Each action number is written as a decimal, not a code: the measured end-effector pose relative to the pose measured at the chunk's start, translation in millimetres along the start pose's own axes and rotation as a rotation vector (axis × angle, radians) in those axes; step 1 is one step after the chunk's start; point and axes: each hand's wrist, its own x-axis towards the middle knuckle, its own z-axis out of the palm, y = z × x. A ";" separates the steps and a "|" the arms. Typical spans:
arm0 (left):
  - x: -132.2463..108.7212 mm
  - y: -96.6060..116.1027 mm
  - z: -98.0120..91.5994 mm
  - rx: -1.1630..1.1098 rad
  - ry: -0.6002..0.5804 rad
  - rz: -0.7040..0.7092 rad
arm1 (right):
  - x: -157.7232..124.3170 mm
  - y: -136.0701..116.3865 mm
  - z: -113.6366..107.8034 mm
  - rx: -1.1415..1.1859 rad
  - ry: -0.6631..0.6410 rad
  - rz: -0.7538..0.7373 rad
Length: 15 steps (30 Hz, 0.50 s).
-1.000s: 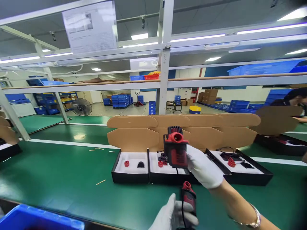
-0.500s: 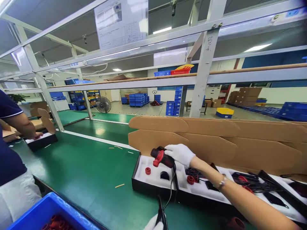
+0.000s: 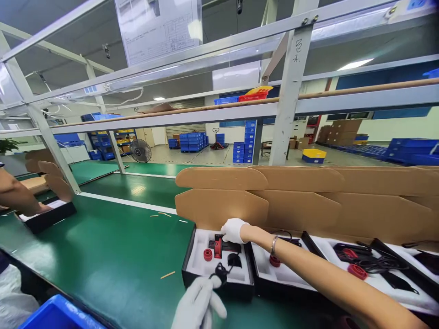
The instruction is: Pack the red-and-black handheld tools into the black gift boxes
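Note:
A black box (image 3: 188, 274) with a white foam insert stands on the green belt, its brown cardboard lid (image 3: 219, 208) raised behind it. A red and black power tool (image 3: 222, 246) lies in the insert next to a red ring (image 3: 207, 254). My right hand (image 3: 233, 230), in a white glove, presses on the tool's far end. My left hand (image 3: 199, 304), also gloved, pinches the tool's coiled black cord (image 3: 221, 273) at the box's near edge.
Two more open boxes (image 3: 284, 278) with red rings and black cables stand to the right. A co-worker's arm (image 3: 18, 201) rests at a box on the left. A blue bin (image 3: 58, 315) sits at the near edge. A wooden stick (image 3: 168, 275) lies on the belt.
My right hand has lowered the tool from above the box into the foam insert. My left hand has come up with the cord to the box's near edge.

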 end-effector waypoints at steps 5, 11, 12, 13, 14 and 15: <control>16.3 45.0 -8.3 0.188 0.073 0.135 | -44.6 0.2 -24.1 0.225 0.086 -0.049; 94.1 93.8 1.9 1.025 0.405 0.690 | -57.2 -44.7 -25.5 1.426 0.379 -0.016; 107.9 92.9 7.0 1.233 0.412 0.742 | -50.7 -54.9 -15.0 1.512 0.423 0.057; 119.6 88.4 12.1 1.423 0.359 0.763 | -45.3 -62.2 -3.7 1.594 0.444 0.098; 129.0 80.8 16.7 1.578 0.254 0.763 | -43.0 -65.4 7.3 1.662 0.434 0.120; 136.0 71.0 20.1 1.683 0.129 0.757 | -45.8 -64.3 16.9 1.719 0.417 0.133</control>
